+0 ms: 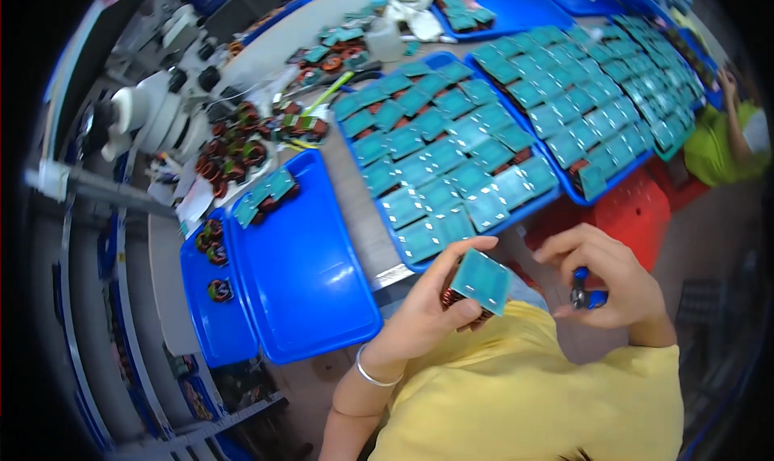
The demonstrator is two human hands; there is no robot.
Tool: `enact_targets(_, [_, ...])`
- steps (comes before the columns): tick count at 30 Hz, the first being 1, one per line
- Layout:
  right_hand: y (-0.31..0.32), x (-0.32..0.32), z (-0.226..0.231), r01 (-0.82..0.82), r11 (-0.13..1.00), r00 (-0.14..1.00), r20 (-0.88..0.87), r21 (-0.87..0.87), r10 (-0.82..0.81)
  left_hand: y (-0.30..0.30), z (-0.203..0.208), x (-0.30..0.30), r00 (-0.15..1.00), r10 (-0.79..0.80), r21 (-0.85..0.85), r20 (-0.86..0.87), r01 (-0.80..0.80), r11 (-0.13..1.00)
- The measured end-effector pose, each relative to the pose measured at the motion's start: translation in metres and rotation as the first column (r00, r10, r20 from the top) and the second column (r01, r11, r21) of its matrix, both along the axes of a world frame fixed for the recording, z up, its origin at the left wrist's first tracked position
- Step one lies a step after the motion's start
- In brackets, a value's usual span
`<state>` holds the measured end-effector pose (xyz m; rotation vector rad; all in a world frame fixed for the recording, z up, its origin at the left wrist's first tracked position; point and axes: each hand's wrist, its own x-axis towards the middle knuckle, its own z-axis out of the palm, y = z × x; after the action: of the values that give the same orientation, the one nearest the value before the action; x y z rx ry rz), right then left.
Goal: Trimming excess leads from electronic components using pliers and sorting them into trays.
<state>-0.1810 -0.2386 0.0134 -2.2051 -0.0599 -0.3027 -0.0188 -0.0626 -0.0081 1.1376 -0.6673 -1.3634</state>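
Observation:
In front of my chest, my left hand [421,314] grips a copper-wire coil [448,296] topped by a square green plate [484,280]. The plate faces up and tilts slightly; my thumb presses on the near side and my fingers wrap behind. To the right, apart from the coil, my right hand [621,271] is curled around small blue-handled pliers [579,292]. Their jaws cannot be made out clearly. Beyond my hands, a blue tray [528,211] carries rows of similar green-topped coils [439,150].
More full trays [645,149] stand to the right, near another person's arm [735,122]. At left, a large blue tray [302,283] holds a few plated coils, and a narrow one [205,320] holds bare coils. Loose coils [234,150] crowd the bench by a white microscope [153,110]. A red stool [633,219] stands below.

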Motion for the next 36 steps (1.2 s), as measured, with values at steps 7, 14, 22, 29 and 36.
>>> enact_targets(7, [0.022, 0.147, 0.019, -0.497, 0.867, 0.867, 0.033, -0.039, 0.498, 0.033, -0.009, 0.049, 0.955, 0.298, -0.129, -0.012, -0.297, 0.946])
enact_targets(14, [-0.011, 0.314, 0.013, -0.145, 0.914, 0.972, 0.118, -0.380, 0.204, 0.071, -0.017, 0.169, 0.091, 0.374, -0.235, 0.923, -0.636, 0.735])
enact_targets(22, [-0.017, 0.393, -0.009, -0.044, 0.933, 0.983, 0.151, -0.357, 0.104, 0.081, -0.060, 0.237, -0.338, -0.034, -0.179, 0.941, -0.579, 0.795])
enact_targets(29, [-0.017, 0.350, 0.005, -0.124, 0.943, 0.990, 0.024, -0.308, 0.138, 0.071, -0.057, 0.243, -0.372, 0.079, -0.271, 0.925, -0.498, 0.824])
enact_targets(36, [-0.097, 0.261, 0.036, 0.216, 0.860, 0.975, 0.154, -0.462, -0.162, 0.085, -0.023, 0.191, 0.351, 0.751, -0.353, 0.560, -0.718, 0.599])
